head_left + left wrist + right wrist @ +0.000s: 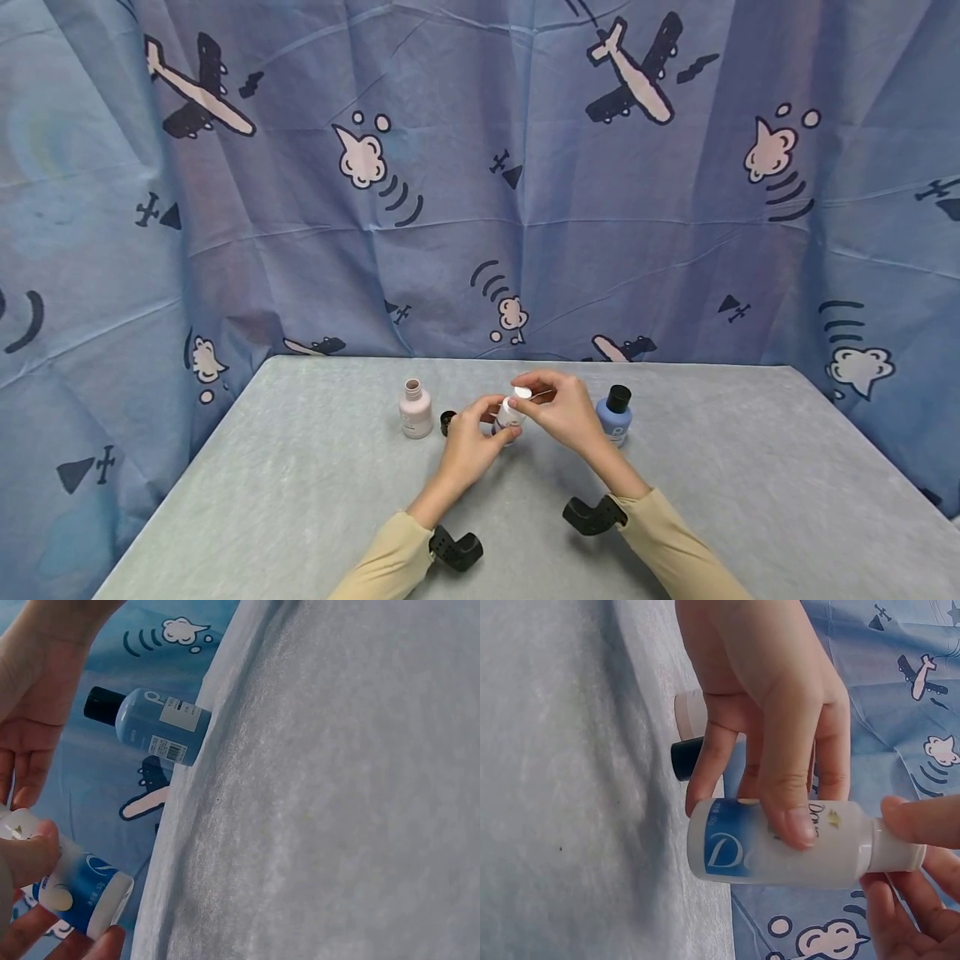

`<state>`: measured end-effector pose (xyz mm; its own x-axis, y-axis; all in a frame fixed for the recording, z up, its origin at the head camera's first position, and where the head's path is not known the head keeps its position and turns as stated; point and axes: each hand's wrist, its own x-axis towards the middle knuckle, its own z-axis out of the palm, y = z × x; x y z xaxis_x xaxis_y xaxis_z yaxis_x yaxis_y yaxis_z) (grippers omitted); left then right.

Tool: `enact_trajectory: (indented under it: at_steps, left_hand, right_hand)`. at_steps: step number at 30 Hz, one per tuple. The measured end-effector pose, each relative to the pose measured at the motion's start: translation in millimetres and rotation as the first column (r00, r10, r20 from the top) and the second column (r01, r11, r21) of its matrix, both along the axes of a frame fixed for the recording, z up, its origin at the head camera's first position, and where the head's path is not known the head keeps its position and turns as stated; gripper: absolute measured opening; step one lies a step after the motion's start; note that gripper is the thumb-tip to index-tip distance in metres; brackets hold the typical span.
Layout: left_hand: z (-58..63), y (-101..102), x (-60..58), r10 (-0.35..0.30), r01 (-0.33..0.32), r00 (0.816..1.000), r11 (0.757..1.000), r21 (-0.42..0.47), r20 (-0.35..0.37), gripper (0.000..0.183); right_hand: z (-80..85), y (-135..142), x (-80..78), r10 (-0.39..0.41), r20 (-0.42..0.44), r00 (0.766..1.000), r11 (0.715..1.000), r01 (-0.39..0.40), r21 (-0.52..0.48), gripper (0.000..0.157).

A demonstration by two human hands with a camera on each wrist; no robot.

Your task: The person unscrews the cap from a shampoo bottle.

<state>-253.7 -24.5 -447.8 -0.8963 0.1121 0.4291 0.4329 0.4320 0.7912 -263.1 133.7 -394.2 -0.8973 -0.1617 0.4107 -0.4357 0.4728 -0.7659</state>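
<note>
Toward the middle of the far edge of the table, the left hand has its grip clamped round a white bottle; the right hand's grip pinches its white top; a blue bottle stands nearer the right edge, an uncapped pink bottle nearer the left; beside that, a black cap.

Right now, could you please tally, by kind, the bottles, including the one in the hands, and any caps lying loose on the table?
Bottles: 3 (pink bottle, white bottle, blue bottle)
Loose caps: 1 (black cap)
Total: 4
</note>
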Motion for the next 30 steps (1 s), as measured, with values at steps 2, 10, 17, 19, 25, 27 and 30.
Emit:
enact_trajectory:
  at_steps: [2, 10, 17, 19, 25, 27, 30]
  left_hand:
    - [-0.6, -0.8, 0.0, -0.028, 0.028, 1.000, 1.000, 0.004, 0.006, 0.039]
    - [-2.2, -3.7, -0.5, -0.144, 0.144, 0.988, 0.990, 0.000, 0.048, 0.040]
    - [-2.4, -3.5, -0.2, -0.090, 0.091, 0.996, 0.996, -0.012, 0.023, 0.040]
    - [-2.4, -2.9, 0.1, -0.044, 0.044, 0.999, 0.999, -0.011, 0.012, 0.040]
    - [-1.8, -1.6, 1.1, 0.034, -0.034, 0.999, 0.999, 0.001, 0.017, 0.041]
    - [-1.8, -1.5, 1.3, 0.042, -0.042, 0.999, 0.999, 0.000, 0.018, 0.042]
    - [-1.8, -1.3, 1.2, 0.040, -0.040, 0.999, 0.999, 0.003, 0.011, 0.042]
  right_hand:
    - [-0.5, 1.1, -0.6, 0.025, -0.006, 1.000, 1.000, -0.025, -0.002, 0.024]
    - [0.2, 7.6, 0.3, 0.154, -0.009, 0.988, 0.988, -0.154, 0.025, 0.026]
    - [-3.1, 7.7, -0.7, 0.195, -0.033, 0.980, 0.980, -0.193, 0.057, 0.032]
    - [-4.1, 6.1, -0.6, 0.168, -0.022, 0.986, 0.985, -0.166, 0.052, 0.034]
    - [-4.9, 2.3, 1.5, 0.008, 0.060, 0.998, 1.000, -0.010, 0.029, 0.034]
    - [-4.2, 1.8, 2.2, -0.025, 0.064, 0.998, 0.999, 0.023, 0.038, 0.031]
    - [-3.3, 1.6, 2.6, -0.031, 0.049, 0.998, 0.999, 0.029, 0.043, 0.028]
